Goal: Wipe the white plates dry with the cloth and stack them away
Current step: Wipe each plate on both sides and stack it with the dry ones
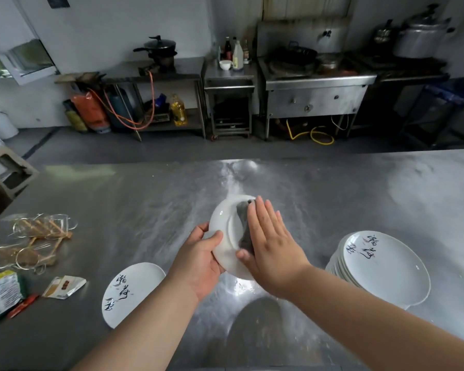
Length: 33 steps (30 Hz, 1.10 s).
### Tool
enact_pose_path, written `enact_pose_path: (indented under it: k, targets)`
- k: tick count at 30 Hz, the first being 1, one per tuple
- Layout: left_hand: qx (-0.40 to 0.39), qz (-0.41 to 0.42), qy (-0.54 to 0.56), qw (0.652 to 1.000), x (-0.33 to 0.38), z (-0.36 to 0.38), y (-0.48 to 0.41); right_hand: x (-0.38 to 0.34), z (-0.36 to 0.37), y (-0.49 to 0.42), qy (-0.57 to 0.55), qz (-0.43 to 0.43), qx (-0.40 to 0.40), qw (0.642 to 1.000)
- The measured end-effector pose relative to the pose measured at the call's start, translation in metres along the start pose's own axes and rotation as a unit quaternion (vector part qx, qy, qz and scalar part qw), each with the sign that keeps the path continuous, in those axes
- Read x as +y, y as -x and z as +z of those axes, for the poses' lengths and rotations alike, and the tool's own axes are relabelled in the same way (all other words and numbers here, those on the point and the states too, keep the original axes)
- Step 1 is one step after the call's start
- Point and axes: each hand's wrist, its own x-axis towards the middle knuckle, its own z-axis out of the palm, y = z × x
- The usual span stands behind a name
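My left hand [202, 257] grips a white plate [224, 231] by its lower left rim and holds it tilted above the steel table [145, 199]. With straight fingers, my right hand [269, 241] presses a grey cloth [243, 223] flat against the plate's face. A single white plate with black writing [130, 291] lies on the table at the lower left. On the right stands a stack of several white plates [383, 266], the top one bearing the same writing.
At the table's left edge lie clear bags of wooden sticks [35, 236], a green packet [0, 295] and a small opened sachet [65, 286]. Across the floor stand steel counters, a stove [316, 84] with pots, and gas cylinders.
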Motion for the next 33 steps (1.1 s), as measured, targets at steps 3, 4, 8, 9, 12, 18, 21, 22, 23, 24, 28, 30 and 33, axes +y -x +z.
enact_pose_path:
  k: [3,4,8,9,12,18,21,22,23,24,28,30,33]
  targets:
    - [0.001,0.016,0.005,1.0,0.011,0.004,0.0,-0.013,0.007,0.023,-0.035,-0.106,0.017,0.994]
    - [0.002,0.015,0.001,1.0,0.012,0.003,0.0,-0.013,0.011,0.028,-0.033,-0.122,0.01,0.992]
    - [-0.003,0.001,-0.004,1.0,0.007,0.002,0.003,0.005,-0.004,0.009,-0.024,-0.06,0.042,0.997]
    - [-0.007,0.001,-0.002,1.0,0.007,0.003,0.005,0.008,-0.013,0.001,-0.034,-0.02,0.042,0.998]
    - [-0.008,0.015,0.019,1.0,0.012,0.01,0.007,0.004,-0.025,-0.009,-0.051,0.03,0.052,0.997]
    - [-0.015,0.026,0.038,0.999,0.031,0.004,0.009,-0.026,-0.009,0.022,-0.024,-0.129,0.075,0.989]
    - [-0.011,0.027,0.042,0.999,0.032,-0.003,0.01,-0.012,-0.027,-0.006,-0.017,-0.054,0.073,0.996]
    - [-0.009,0.03,0.046,0.998,0.033,-0.005,0.01,-0.009,-0.032,-0.013,-0.02,-0.023,0.065,0.997]
    - [-0.009,0.034,0.052,0.998,0.035,-0.006,0.01,-0.01,-0.034,-0.017,-0.023,-0.009,0.061,0.998]
    - [-0.007,0.039,0.056,0.998,0.038,-0.007,0.01,-0.015,-0.033,-0.017,-0.03,-0.012,0.065,0.997]
    - [0.002,0.053,0.083,0.995,0.047,-0.014,0.007,-0.043,-0.012,0.008,-0.057,-0.112,0.076,0.989]
    - [0.002,0.048,0.089,0.995,0.048,-0.019,0.008,-0.043,-0.01,0.007,-0.035,-0.116,0.081,0.989]
    - [0.007,0.045,0.092,0.995,0.048,-0.023,0.01,-0.034,-0.025,-0.018,-0.018,-0.047,0.099,0.994]
